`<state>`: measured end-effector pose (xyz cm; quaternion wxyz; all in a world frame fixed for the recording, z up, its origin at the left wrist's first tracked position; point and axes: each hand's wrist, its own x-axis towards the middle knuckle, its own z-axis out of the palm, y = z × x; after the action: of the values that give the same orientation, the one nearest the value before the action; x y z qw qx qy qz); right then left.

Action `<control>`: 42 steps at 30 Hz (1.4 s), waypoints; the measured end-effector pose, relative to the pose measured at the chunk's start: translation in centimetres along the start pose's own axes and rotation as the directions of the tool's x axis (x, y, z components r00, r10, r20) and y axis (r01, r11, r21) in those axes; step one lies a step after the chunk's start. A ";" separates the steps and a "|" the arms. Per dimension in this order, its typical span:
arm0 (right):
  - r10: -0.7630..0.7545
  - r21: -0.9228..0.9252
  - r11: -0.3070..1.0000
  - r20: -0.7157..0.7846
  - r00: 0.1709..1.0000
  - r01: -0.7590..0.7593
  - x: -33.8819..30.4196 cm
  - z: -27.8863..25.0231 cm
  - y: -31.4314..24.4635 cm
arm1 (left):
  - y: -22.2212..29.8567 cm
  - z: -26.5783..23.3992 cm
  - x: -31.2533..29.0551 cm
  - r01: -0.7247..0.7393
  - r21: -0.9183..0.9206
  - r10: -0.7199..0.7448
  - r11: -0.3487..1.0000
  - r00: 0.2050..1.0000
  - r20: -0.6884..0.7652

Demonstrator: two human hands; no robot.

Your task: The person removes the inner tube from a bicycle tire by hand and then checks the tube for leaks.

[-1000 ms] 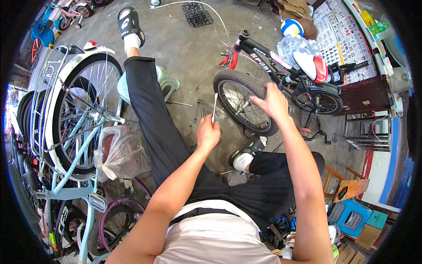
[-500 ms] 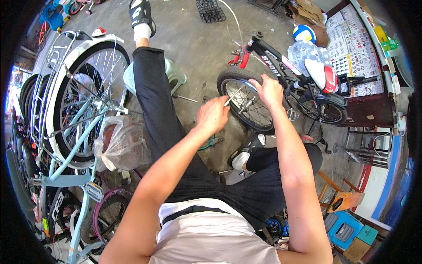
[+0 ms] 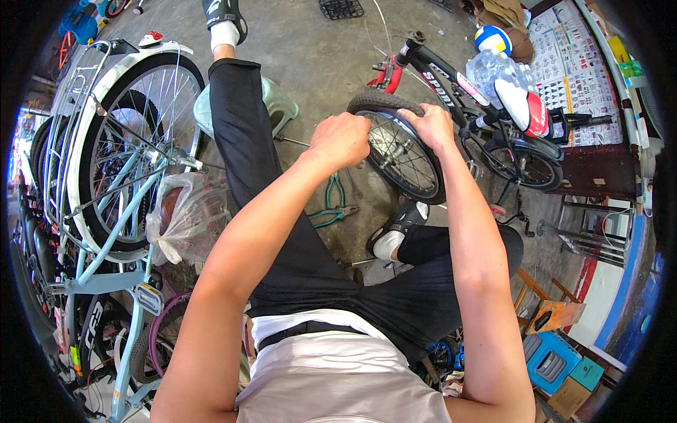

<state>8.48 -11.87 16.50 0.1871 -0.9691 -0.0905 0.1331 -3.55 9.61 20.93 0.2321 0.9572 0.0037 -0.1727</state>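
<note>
A small black bicycle [image 3: 458,77] with a red-and-white saddle stands in front of me on the concrete floor. Its front wheel [image 3: 402,151] with a black tyre [image 3: 377,103] is between my hands. My left hand [image 3: 342,137] is a closed fist pressed against the tyre's left top edge; what it encloses is hidden. My right hand [image 3: 431,125] lies over the tyre's top right, fingers curled around it. My legs in black trousers stretch out on either side below the wheel.
Green-handled pliers [image 3: 331,204] lie on the floor under my left forearm. A pale green stool [image 3: 278,106] stands by my left leg. Light-blue bicycles [image 3: 120,176] and a plastic bag [image 3: 187,215] crowd the left. A blue stool [image 3: 553,359] is lower right.
My left hand, which held a thin metal tool upright away from the wheel, has moved right and up to the tyre. The tool is no longer visible. My right hand stays on the tyre.
</note>
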 end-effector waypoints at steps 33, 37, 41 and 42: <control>0.078 0.230 0.970 0.025 0.997 -0.082 2.1 0.0 4.9 | 3.0 3.9 0.8 0.065 -0.184 -0.091 0.981 0.986 -0.137; 0.076 0.252 0.964 0.048 0.996 -0.086 2.1 -0.1 4.6 | 1.5 1.5 2.7 0.073 -0.063 -0.075 0.995 0.997 -0.023; 0.083 0.262 0.960 0.061 0.995 -0.096 1.6 -0.5 4.0 | 1.1 -0.1 4.4 0.041 -0.010 -0.041 0.999 0.999 0.034; 0.086 0.258 0.961 0.059 0.995 -0.098 1.4 -0.7 3.8 | 1.1 -0.5 4.8 0.038 -0.007 -0.037 0.999 0.998 0.047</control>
<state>10.49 -15.26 15.35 0.3043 -0.9358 -0.0316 0.1751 1.20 8.54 20.24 0.2329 0.9518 0.0170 -0.1991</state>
